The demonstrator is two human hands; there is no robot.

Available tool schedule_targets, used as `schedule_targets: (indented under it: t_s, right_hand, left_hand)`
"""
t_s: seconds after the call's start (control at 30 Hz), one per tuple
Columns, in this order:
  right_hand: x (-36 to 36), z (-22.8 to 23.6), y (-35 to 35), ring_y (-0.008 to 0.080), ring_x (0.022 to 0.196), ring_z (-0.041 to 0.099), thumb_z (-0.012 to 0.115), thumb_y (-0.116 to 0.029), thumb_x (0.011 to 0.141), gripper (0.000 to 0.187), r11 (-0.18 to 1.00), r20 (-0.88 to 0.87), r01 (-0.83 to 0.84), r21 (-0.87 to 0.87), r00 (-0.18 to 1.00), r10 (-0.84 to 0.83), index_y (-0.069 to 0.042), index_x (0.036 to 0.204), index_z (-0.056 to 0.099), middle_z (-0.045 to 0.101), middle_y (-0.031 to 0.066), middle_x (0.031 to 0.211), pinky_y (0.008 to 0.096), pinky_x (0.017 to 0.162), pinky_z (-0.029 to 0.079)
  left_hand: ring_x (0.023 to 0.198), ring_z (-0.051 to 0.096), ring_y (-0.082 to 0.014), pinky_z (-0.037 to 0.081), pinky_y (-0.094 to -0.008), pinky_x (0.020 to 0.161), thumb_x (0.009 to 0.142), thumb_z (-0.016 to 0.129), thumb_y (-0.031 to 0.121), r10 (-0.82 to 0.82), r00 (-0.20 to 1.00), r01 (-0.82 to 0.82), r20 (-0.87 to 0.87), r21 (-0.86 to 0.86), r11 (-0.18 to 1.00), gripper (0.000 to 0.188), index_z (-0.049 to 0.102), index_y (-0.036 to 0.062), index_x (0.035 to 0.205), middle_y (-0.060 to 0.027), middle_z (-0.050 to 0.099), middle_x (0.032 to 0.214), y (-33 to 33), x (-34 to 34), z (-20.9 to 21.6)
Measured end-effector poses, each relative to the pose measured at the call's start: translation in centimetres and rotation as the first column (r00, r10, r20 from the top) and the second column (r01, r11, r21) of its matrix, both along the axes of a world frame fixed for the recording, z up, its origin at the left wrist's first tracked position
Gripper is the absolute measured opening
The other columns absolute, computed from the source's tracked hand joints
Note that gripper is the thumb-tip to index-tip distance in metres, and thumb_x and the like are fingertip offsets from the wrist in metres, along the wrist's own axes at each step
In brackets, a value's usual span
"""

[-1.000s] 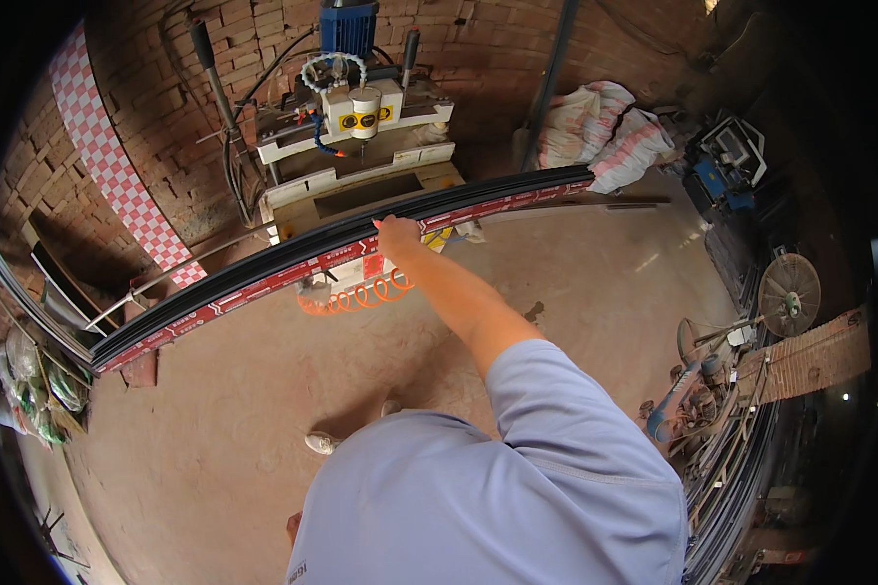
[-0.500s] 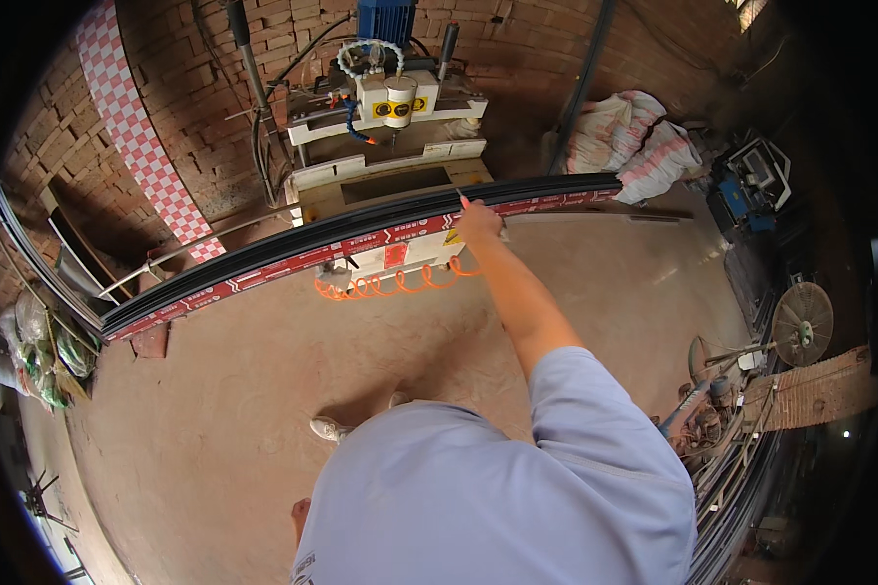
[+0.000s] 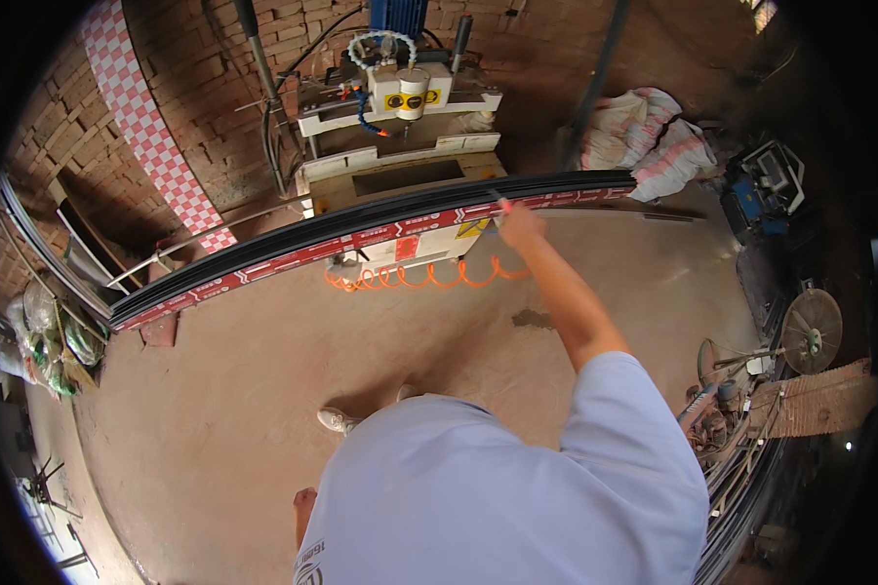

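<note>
My right hand [image 3: 522, 228] reaches forward over the far edge of a bundle of long dark profiles [image 3: 361, 210]. Its fingers are closed around a small, thin tool [image 3: 503, 204] with a red body and a pale tip; its exact kind is too small to make out. The tip points at the profiles, close to or touching their top. Red printed film [image 3: 293, 255] covers the profiles' near side. They lie across a white drilling machine [image 3: 429, 168]. My left hand [image 3: 304, 502] hangs low beside my body, mostly hidden by my shirt, its fingers not readable.
An orange coiled hose [image 3: 444, 283] hangs in front of the machine and passes behind my right forearm. White woven sacks [image 3: 644, 141] lie at the back right. A round fan-like disc [image 3: 812, 331] and metal scrap stand right. Plastic bags [image 3: 44, 336] sit at left.
My right hand and the tool have shifted slightly right along the profiles. The whole view has also shifted a little. My left hand still hangs low.
</note>
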State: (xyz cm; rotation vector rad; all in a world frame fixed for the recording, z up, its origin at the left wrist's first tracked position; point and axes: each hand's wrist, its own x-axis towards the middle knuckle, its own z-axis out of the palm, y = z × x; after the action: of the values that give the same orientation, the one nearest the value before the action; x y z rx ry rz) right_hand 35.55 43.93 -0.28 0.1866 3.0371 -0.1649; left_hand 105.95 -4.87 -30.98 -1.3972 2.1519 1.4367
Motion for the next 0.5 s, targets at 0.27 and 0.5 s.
schedule_targets:
  t_s: [0.27,0.5]
  right_hand:
    - [4.7,-1.6,-8.8,0.0382,0.102,0.066,0.050,-0.039,0.094,0.044,0.951,-0.018,-0.140,-0.277,0.990,0.140,0.001,0.111,0.059,0.069,0.0231,0.105,0.0494,0.087,0.051]
    - [3.9,-2.2,-10.9,0.0392,0.100,0.066,0.047,-0.044,0.096,0.048,0.918,-0.011,-0.253,-0.307,0.965,0.262,-0.001,0.115,0.060,0.069,0.0222,0.102,0.0507,0.087,0.050]
  left_hand:
    - [0.072,0.065,-0.0184,0.056,-0.0317,0.062,0.092,0.065,0.023,0.022,0.999,-0.021,-0.026,0.034,0.999,0.028,0.063,-0.0017,0.105,-0.0089,0.066,0.089,0.3,-5.0,3.4]
    - [0.073,0.065,-0.0186,0.057,-0.0310,0.065,0.093,0.064,0.023,-0.007,0.988,0.019,-0.157,0.074,0.997,0.029,0.063,-0.0023,0.107,-0.0096,0.066,0.091,1.7,-7.7,7.2]
